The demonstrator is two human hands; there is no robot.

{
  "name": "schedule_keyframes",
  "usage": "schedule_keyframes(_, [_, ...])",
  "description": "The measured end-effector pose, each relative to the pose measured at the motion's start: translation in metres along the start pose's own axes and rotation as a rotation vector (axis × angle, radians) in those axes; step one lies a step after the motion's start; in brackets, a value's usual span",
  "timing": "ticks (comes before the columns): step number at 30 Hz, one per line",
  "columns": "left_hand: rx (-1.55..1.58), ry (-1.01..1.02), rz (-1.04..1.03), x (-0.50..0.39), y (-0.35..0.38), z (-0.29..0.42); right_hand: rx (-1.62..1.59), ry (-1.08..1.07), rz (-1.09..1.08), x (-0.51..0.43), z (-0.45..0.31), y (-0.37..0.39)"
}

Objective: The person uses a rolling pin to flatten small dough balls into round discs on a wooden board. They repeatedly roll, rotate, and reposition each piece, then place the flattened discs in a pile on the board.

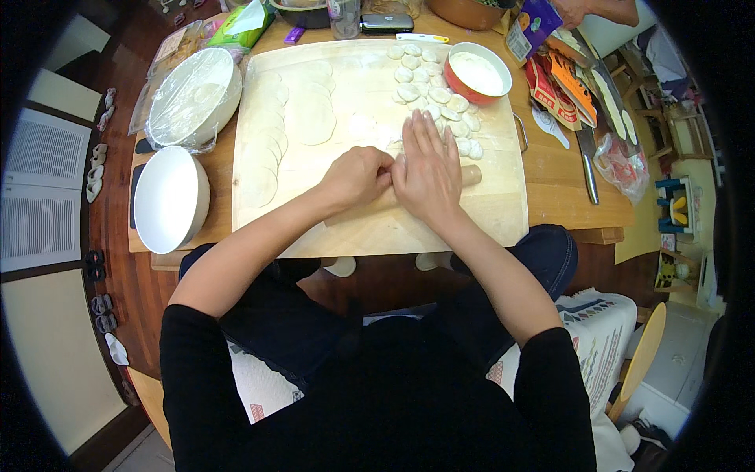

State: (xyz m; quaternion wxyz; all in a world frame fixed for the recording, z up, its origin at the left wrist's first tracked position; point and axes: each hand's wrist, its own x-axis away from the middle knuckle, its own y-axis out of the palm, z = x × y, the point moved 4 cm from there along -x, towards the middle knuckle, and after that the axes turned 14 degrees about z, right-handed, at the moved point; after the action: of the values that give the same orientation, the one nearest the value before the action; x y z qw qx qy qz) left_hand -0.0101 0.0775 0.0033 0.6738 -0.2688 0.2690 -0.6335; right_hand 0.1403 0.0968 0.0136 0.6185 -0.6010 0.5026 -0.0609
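Note:
My right hand [429, 171] lies flat over a wooden rolling pin [472, 175], palm down with fingers stretched forward. Beside it, my left hand [358, 179] is curled, thumb and forefinger together near the right thumb. Whatever may be between those fingers is hidden. Both hands are above a floured wooden board [365, 76]. Overlapping rolled dough wrappers [266, 153] form a long row on the left, with a shorter row of wrappers [318, 115] beside it. Several small flattened dough pieces [439, 94] spread beyond my right hand. A red bowl of flour [476, 74] stands at the board's far right corner.
Left of the board are a white bowl under plastic wrap [194, 100] and a white bowl [171, 200]. A knife [587, 165], a white spoon [550, 127] and packets [554, 88] lie to the right. Another person's arm [601, 10] reaches in at the far right.

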Motion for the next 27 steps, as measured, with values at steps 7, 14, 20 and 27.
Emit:
schedule_keyframes(7, [0.098, 0.067, -0.032, 0.003, 0.002, -0.002, 0.029, -0.033, -0.151, 0.041, 0.0, -0.014])
schedule_keyframes(14, [0.005, 0.1, 0.005, -0.002, -0.006, 0.003, -0.008, -0.058, -0.025, 0.015, -0.004, -0.004])
schedule_keyframes(20, [0.224, -0.201, 0.02, 0.022, -0.009, -0.006, 0.034, -0.043, -0.134, 0.051, -0.004, -0.021])
schedule_keyframes(27, [0.123, -0.049, 0.001, 0.014, -0.005, -0.006, 0.011, -0.053, -0.073, 0.026, -0.005, -0.005])
